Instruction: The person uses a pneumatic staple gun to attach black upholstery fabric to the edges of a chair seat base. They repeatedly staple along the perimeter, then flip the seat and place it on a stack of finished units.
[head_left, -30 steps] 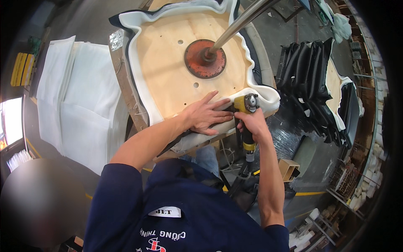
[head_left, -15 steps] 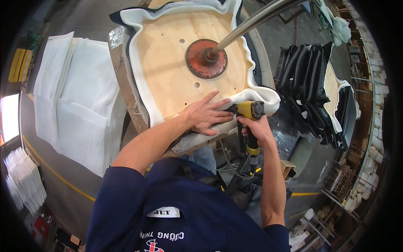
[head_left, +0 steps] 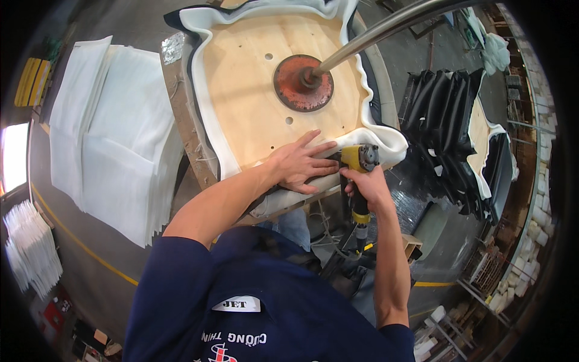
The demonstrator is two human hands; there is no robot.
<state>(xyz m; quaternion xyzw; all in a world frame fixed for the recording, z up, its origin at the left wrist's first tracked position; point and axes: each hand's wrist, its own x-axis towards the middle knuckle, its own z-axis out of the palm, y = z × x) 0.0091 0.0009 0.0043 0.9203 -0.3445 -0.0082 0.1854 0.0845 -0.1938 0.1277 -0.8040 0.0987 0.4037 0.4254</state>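
Observation:
A wooden seat panel lies in front of me, with white foam padding and dark cover fabric folded up around its rim. My left hand lies flat with spread fingers on the near edge, pressing the folded material. My right hand grips a yellow and black pneumatic staple gun, its nose against the near edge just right of my left fingertips. A round red press plate on a metal rod bears on the panel's middle.
Stacked white foam sheets stand at the left, with more white sheets lower down. On the right is a pile of black upholstered pieces. An air hose runs from the gun's lower end, near a small wooden box.
The whole view has shifted slightly. Both hands and the staple gun keep nearly the same place on the near edge of the panel.

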